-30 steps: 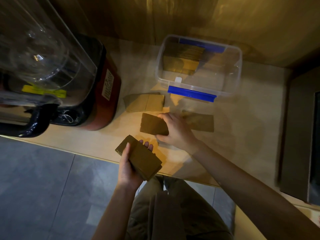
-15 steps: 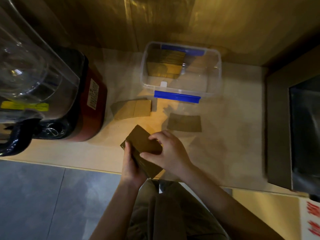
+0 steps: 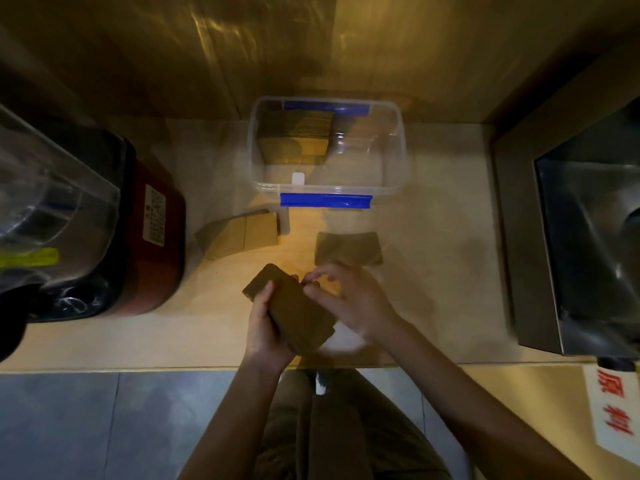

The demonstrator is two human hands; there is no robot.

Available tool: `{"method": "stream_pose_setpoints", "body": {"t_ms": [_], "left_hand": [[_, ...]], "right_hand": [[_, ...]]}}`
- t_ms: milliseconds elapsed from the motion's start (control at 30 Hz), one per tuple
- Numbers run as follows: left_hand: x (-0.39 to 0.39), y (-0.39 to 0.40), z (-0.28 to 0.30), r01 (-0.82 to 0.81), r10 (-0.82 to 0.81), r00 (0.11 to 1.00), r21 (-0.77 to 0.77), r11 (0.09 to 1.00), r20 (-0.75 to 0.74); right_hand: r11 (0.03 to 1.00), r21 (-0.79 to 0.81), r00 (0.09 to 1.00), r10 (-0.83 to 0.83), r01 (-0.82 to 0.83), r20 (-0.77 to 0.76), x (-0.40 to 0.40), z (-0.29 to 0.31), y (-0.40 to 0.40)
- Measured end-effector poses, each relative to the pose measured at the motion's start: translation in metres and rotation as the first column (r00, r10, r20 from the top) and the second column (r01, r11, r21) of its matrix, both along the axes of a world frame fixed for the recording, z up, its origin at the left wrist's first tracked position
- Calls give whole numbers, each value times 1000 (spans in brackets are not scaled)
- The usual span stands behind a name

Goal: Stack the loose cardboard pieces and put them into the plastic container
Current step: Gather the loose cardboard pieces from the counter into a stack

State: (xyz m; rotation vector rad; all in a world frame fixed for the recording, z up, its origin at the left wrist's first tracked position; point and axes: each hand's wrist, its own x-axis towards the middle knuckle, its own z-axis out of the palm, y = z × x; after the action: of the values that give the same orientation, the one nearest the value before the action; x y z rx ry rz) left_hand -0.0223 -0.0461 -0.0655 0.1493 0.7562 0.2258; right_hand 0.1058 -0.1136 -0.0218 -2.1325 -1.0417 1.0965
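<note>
My left hand (image 3: 265,327) grips a thick stack of brown cardboard pieces (image 3: 294,311) from its left side, held tilted above the counter's front edge. My right hand (image 3: 349,299) sits just right of the stack, fingers curled and blurred, touching its upper right edge and holding nothing of its own. Loose cardboard pieces (image 3: 239,237) lie on the counter to the left, and another loose piece (image 3: 348,247) lies to the right, just beyond my right fingers. The clear plastic container (image 3: 394,140) with blue clips stands behind them, with a cardboard stack (image 3: 296,140) in its left half.
A large blender with a clear jug and red-black base (image 3: 152,230) fills the left of the counter. A metal appliance (image 3: 585,244) stands at the right. A wooden wall closes off the back, and grey floor tiles (image 3: 104,427) lie below the counter's front edge.
My right hand picked a piece off the counter, laid it on the stack in my left hand, and has now slid to the stack's right side. The view shifted so the container looks centred.
</note>
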Motion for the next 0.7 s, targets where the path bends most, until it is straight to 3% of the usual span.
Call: {"method": "stream_pose_setpoints", "body": {"t_ms": [67,133,333,567,633,700], "left_hand": [[3,4,1,-35,36,999,-35,999,30],[5,8,1,-59,61,998,-53,997,35],[6,15,0,-82,84,996,-48,995,36],[6,17,0,-98,98,995,-79,992,4],[7,17,0,-96,96,995,-74,993,-4],[7,17,1,-97,97,995,-69,993,1]], "right_hand": [[999,-4,984,-50,51,171,22,-11,7],[995,-96,943,57,-27,327,41,-23,14],[952,-273,879,245,-138,408,51,-63,30],[927,-331,806,327,-174,493,49,-71,31],[946,-304,845,253,-113,471,51,-69,28],[978,-176,916,-32,111,399,50,-61,24]]}}
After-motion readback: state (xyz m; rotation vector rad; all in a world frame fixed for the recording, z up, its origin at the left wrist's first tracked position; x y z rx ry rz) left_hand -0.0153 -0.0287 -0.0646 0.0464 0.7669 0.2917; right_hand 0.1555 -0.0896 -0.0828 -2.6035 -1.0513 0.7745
